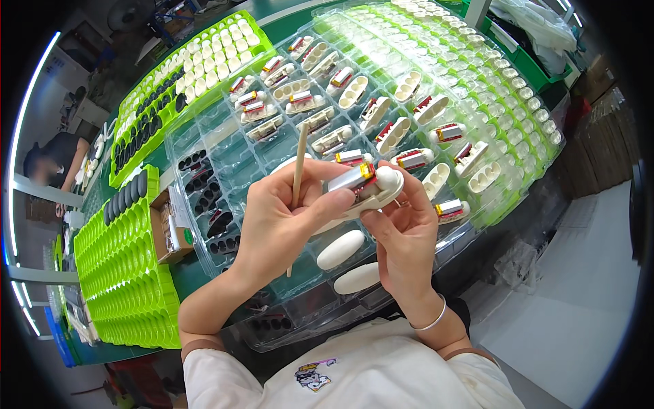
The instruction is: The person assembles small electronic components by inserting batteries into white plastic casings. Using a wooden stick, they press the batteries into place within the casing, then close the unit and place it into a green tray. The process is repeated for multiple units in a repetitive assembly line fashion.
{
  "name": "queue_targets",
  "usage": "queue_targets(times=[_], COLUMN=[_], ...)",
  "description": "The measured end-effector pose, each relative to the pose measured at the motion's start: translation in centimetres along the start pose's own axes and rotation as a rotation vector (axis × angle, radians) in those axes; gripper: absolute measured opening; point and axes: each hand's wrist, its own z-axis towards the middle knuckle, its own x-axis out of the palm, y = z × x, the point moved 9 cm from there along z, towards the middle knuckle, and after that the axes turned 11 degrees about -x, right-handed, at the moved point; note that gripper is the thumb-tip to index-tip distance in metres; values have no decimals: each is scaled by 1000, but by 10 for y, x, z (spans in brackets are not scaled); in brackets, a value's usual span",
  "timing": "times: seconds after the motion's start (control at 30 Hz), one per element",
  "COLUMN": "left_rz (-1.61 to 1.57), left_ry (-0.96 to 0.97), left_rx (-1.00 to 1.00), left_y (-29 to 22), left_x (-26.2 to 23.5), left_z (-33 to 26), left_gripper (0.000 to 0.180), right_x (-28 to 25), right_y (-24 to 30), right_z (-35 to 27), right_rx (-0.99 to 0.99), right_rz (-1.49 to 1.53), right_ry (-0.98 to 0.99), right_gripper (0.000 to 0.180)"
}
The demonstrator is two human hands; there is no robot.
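While the left hand (283,218) pinches a wooden stick (298,170), both hands clamp a white case shell (371,187) with its red-and-yellow-labelled silver cell (351,177) above the clear tray (225,157); a cardboard box (170,228) sits left.

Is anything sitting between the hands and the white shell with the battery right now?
Nothing visible. Both hands already hold the white shell: the left hand pinches it with the thumb while also gripping a wooden stick, and the right hand supports it from beneath, above the clear tray.
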Motion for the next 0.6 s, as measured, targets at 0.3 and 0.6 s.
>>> queue_targets(times=[0.3, 0.6], left_rz=[531, 628], left_ry=[-192, -121], left_rx=[586, 712], left_y=[-42, -53], left_x=[13, 17], left_z=[-32, -40], left_gripper=[31, 30], right_x=[-5, -7], right_y=[3, 4], right_z=[0, 3], right_rx=[-55, -44], right_rz=[-3, 1], right_ry=[-14, -20], right_gripper=[37, 35])
